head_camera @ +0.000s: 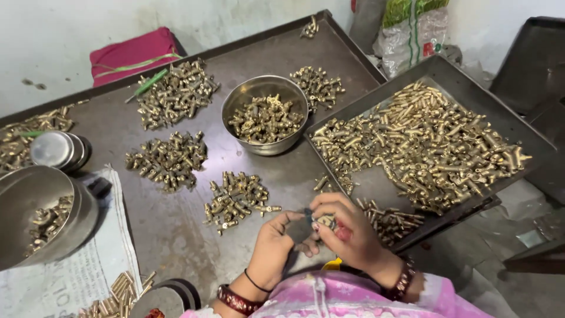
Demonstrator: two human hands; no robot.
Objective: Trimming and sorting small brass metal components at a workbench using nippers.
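Fitting (325,221), small and brass, sits pinched between both hands just above the tabletop's (176,235) near edge. Right hand (347,227) has its grip clamped on the fitting; left hand (281,235) touches it with curled fingertips, whether clamped I cannot tell. Four loose brass heaps lie ahead. Two bowls (265,115) hold more, and one tray (471,100) at right.

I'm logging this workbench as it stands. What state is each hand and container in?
Left hand: fingers curled, pinching a small brass fitting.
Right hand: fingers closed on the same fitting.
Steel bowl: upright, partly filled with fittings.
Metal tray: tilted, heaped with fittings.
Left steel bowl: tipped, few fittings inside.
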